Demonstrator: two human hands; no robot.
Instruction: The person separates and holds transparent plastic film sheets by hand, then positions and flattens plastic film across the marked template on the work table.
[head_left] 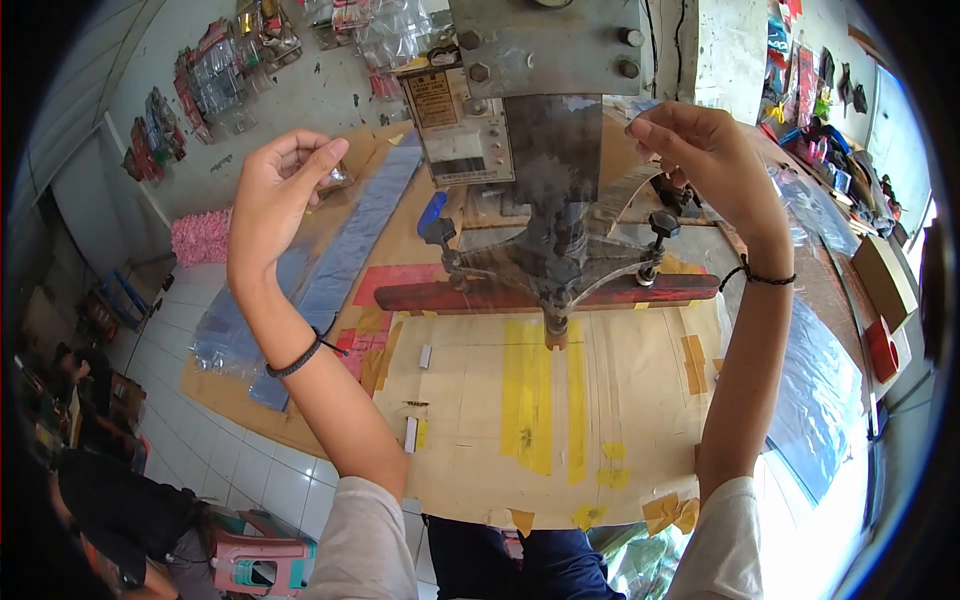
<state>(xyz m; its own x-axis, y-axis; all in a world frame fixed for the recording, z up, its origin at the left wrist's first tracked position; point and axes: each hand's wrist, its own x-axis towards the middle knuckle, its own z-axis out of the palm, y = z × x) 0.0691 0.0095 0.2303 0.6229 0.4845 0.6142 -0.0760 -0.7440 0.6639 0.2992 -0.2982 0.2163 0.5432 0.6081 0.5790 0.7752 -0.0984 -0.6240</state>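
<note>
My left hand point(275, 195) is raised left of a press machine point(555, 150), its fingers curled and the thumb against them. A small brownish, shiny bit point(338, 182) shows beside its fingertips; I cannot tell whether the hand holds it. My right hand point(705, 160) is raised on the other side, fingers bent in a pinch, with whatever they grip too thin or hidden to name. A hazy sheen lies over the machine's column between the hands. Below, a red bar point(640, 291) lies under the press head, at the back of a tan board point(465, 400) with yellow tape strips point(527, 400).
Blue-tinted plastic sheets point(365, 225) lie on the table at left, and another clear sheet point(815, 370) hangs at right. A red tape roll point(882, 347) and a cardboard box point(886, 282) stand at the right edge. At lower left are another person point(125, 510) and a pink stool point(262, 560).
</note>
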